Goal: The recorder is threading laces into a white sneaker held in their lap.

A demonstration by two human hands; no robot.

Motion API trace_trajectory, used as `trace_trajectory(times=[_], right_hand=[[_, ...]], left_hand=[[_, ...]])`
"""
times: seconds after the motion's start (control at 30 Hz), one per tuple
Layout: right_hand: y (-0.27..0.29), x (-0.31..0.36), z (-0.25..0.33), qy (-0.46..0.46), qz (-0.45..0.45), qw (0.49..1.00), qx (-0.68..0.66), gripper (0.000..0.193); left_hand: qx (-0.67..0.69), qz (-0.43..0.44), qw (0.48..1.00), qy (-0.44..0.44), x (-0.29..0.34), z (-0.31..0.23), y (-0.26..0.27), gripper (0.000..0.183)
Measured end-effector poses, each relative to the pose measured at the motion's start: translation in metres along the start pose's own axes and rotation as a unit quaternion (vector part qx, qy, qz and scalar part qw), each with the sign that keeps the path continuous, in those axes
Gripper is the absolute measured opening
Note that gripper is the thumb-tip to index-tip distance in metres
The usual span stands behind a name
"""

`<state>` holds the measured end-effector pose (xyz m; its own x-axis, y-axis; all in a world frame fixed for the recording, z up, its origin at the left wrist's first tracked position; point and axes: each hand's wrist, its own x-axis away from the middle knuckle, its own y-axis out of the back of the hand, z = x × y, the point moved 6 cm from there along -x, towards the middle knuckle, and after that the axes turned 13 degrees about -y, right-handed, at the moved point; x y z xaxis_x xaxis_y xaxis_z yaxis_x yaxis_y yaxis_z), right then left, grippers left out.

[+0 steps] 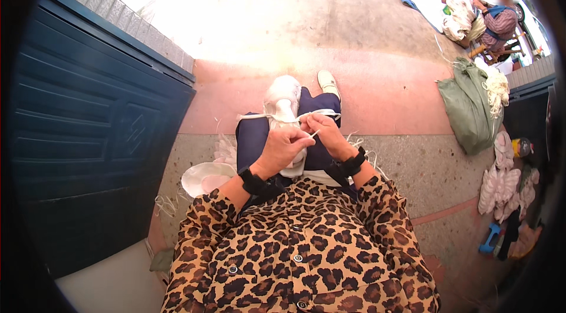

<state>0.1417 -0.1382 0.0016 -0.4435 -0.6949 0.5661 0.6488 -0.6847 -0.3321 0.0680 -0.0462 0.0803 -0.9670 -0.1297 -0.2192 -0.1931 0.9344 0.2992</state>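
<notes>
Across my lap lies a whitish-pink bundle (282, 87), narrowed in the middle where a white cord (253, 116) runs over it and on to both sides. My left hand (279, 149) is closed in a pinch, with a short thin end of the cord sticking out past its fingertips. Just beside it, my right hand (328, 131) is also closed, thumb and forefinger pinching the cord at the bundle's right edge. The two hands almost touch, and their fingertips partly hide the cord between them.
By my left leg stands a white bowl-like piece (203, 179) next to loose pale pieces. A dark blue door (100, 130) rises at the left. On the right are a green sack (470, 106) and pale bundles (500, 189). Another person (501, 27) sits far right with white material.
</notes>
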Motion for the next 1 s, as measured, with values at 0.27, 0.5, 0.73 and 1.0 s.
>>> trace_trajectory(times=[0.27, 0.5, 0.73, 1.0], right_hand=[[-0.026, 0.005, 0.017, 0.091, 0.022, 0.994, 0.050, 0.027], [-0.025, -0.005, 0.015, 0.159, -0.033, 0.984, 0.079, 0.025], [-0.030, 0.000, 0.033, 0.151, -0.006, 0.989, -0.011, 0.022], [-0.040, 0.049, 0.114, 0.239, 0.005, 0.966, 0.103, 0.019]], left_hand=[[-0.065, -0.096, 0.989, 0.095, 0.004, 0.026, 0.020, 0.019], [-0.056, -0.080, 0.991, 0.090, 0.003, 0.035, 0.024, 0.017], [-0.305, 0.059, 0.951, -0.009, -0.017, 0.081, 0.041, 0.014], [-0.495, 0.305, 0.803, -0.129, -0.031, 0.058, 0.023, 0.005]])
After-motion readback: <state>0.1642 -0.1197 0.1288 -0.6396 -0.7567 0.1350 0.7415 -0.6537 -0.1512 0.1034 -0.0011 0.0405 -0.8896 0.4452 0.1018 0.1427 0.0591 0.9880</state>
